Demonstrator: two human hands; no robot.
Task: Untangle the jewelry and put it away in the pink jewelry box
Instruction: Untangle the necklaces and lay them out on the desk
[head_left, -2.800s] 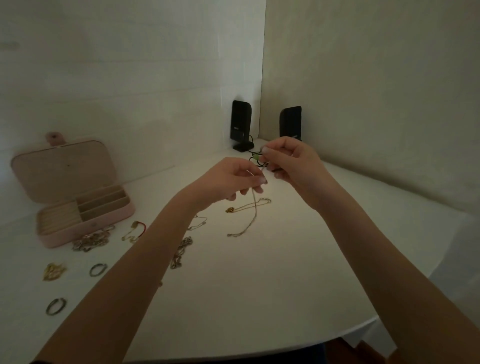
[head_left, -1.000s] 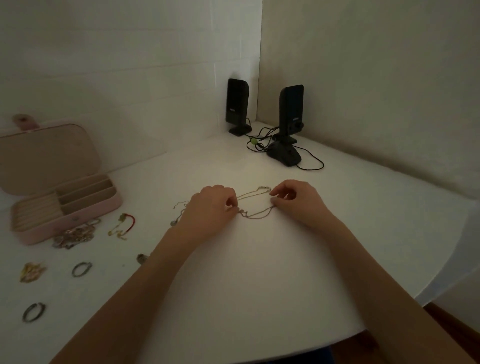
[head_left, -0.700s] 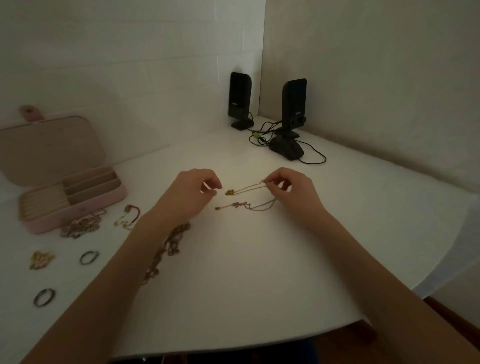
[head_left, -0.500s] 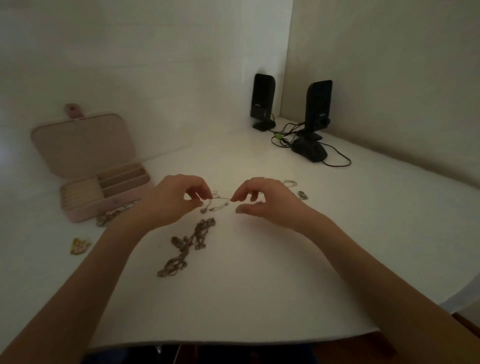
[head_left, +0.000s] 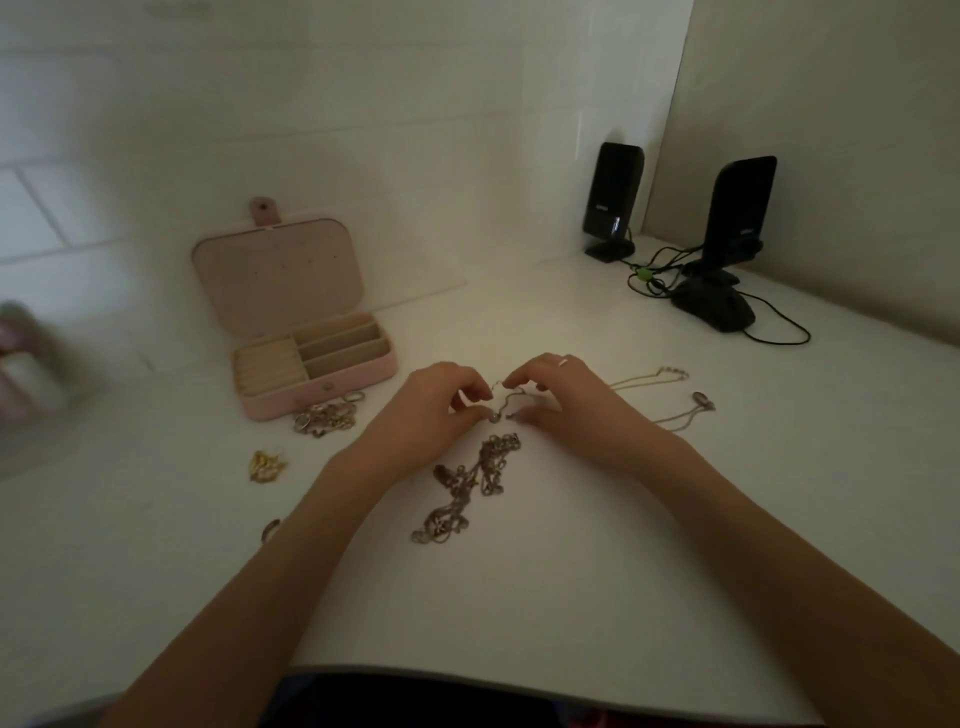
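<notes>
The pink jewelry box lies open at the left of the white table, its lid leaning back against the wall. My left hand and my right hand meet at the table's middle and each pinches one end of a thin silver chain between them. A tangled heap of thick silver chain lies just below my hands. Two thin necklaces lie to the right of my right hand. A silver cluster sits against the box front.
A gold piece and a ring lie at the left front. Two black speakers with cables and a black base stand in the back right corner. A blurred object is at the far left edge.
The view has swung right to left, so the box now sits nearer the middle. My hands left the gold necklaces at the right and now pinch a small silver chain closer to the box.
</notes>
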